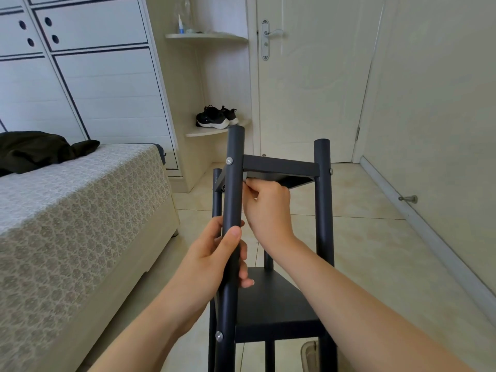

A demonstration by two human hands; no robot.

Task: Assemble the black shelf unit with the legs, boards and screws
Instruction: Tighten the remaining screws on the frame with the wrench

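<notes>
Nearest to the camera, the black shelf unit (pixel 323 210) stands upright on the pale tiled floor (pixel 375 264), and its lower flat black board (pixel 276 299) is already seated between the legs. The left hand (pixel 214 259) is clenched around the near-left round black metal leg (pixel 234 189), a little above this board, and it seems to steady the frame. The long axis of this leg runs straight up, and a silver screw head (pixel 229 160) sits in it at the height of the upper flat black board (pixel 281 166). The right hand (pixel 268 208) is higher, just beside the same leg on its inner side, with the fingertips (pixel 251 185) bunched under the corner of the upper board; whether they pinch a small part there, I cannot tell. So the joint lies directly above the left grip, and the right hand is the nearer one to it. Behind are a bed with a patterned cover (pixel 80 210) and a pair of black sports shoes (pixel 214 118).
</notes>
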